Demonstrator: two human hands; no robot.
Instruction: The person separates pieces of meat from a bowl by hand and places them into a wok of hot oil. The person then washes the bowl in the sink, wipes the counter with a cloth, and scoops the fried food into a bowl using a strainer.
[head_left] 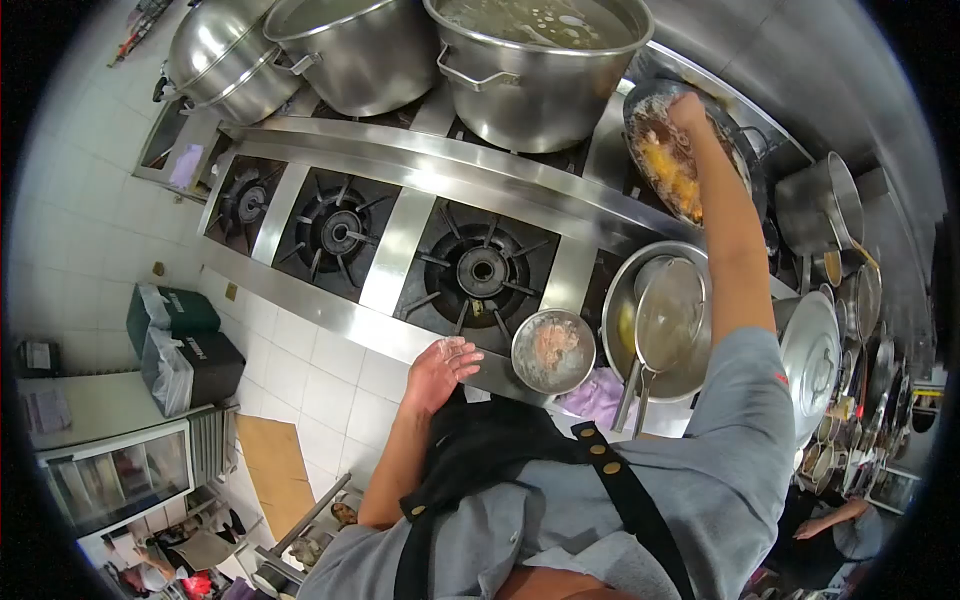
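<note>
My left hand (443, 374) hovers near the front edge of the stove, fingers stretched out and dusted with white powder, holding nothing. To its right stands a small metal bowl (575, 383) with pinkish, floury pieces inside. My right hand (687, 113) reaches over the far side of a dark wok (745, 150), its fingers curled downward. Whatever they hold, if anything, is hidden. Golden-orange food (668, 175) fries in bubbling oil below that hand. Two long-handled strainers (670, 315) lie across a large metal basin (620, 290) under my right arm.
Bare gas burners (482, 272) line the stove in front. Large stockpots (545, 75) stand on the back row, one full of cloudy liquid. A purple cloth (595, 395) lies beneath the bowl and basin. A lidded pot (810, 370) sits right; another person's arm (830, 518) shows lower right.
</note>
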